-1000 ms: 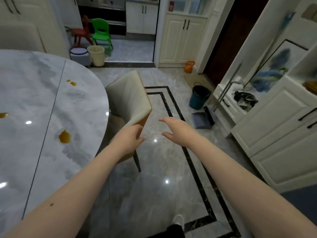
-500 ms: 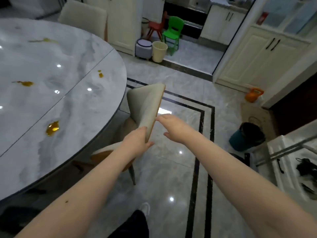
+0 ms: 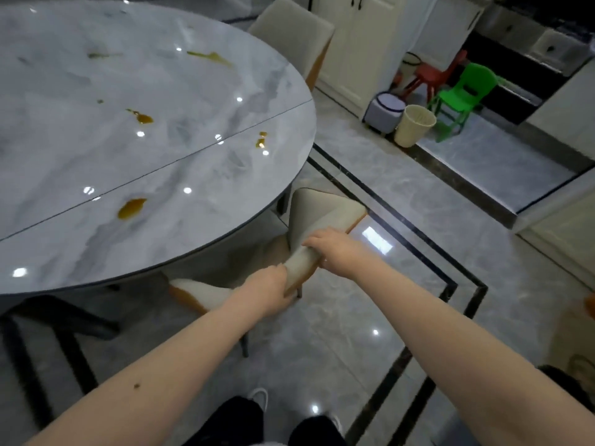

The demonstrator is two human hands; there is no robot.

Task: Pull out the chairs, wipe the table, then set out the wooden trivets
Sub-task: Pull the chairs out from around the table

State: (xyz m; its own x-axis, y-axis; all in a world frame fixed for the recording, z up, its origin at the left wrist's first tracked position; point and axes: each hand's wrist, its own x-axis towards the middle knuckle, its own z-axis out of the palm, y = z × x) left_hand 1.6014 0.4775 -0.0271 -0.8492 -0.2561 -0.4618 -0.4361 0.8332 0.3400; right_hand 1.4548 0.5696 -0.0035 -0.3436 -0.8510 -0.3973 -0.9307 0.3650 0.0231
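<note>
A cream chair (image 3: 317, 217) with an orange-brown back stands tucked at the near right edge of the round grey marble table (image 3: 80, 246). My left hand (image 3: 270, 289) grips the near end of its backrest top. My right hand (image 3: 331, 251) grips the backrest top a little farther along, fingers curled over it. The tabletop carries several yellow-brown spills (image 3: 130, 208). A second cream chair (image 3: 294, 37) stands at the table's far side. No trivets or cloth are in view.
Glossy grey floor with black inlay lines (image 3: 415, 230) lies to the right of the chair. Farther off stand a cream bin (image 3: 413, 123), a small grey stool (image 3: 384, 112), a green child's chair (image 3: 463, 98) and a red one (image 3: 431, 75). My feet (image 3: 257, 400) are below.
Both hands have closed on the chair's backrest top; a second ago they were reaching toward it. My view has swung left and down over the table.
</note>
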